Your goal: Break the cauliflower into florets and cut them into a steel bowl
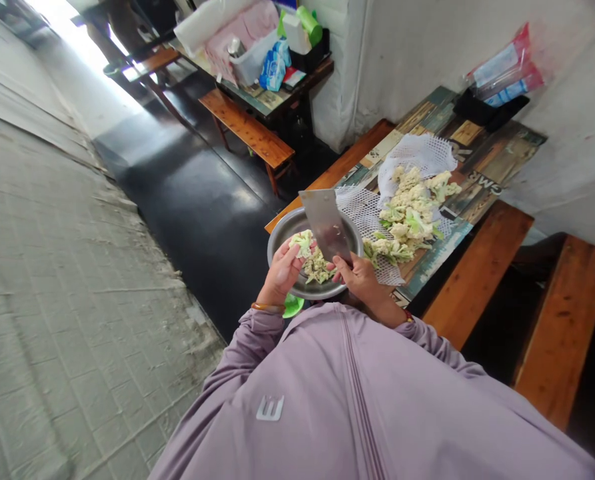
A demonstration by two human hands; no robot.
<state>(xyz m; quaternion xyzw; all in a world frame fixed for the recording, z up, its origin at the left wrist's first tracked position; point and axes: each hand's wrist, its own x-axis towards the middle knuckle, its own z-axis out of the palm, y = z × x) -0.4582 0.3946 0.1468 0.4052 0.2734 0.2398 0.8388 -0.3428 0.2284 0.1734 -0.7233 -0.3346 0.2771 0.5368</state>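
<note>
My left hand [281,272] is closed around a piece of cauliflower [302,243] held over a round metal bowl [280,235]. My right hand [360,275] grips the handle of a broad cleaver [324,222], its blade raised beside the piece. Cut florets [317,268] lie in the bowl. More cauliflower pieces [411,210] are heaped on white mesh netting [365,208] on the patterned table [482,167] to the right of the bowl. A lilac jacket covers my arms and chest.
Wooden benches [477,273] run along the table's near side. A black holder with packaged items [497,100] stands at the table's far end by the wall. Beyond, another table [267,100] carries bags, wipes and boxes, with a bench [250,130] beside it. Dark floor lies left.
</note>
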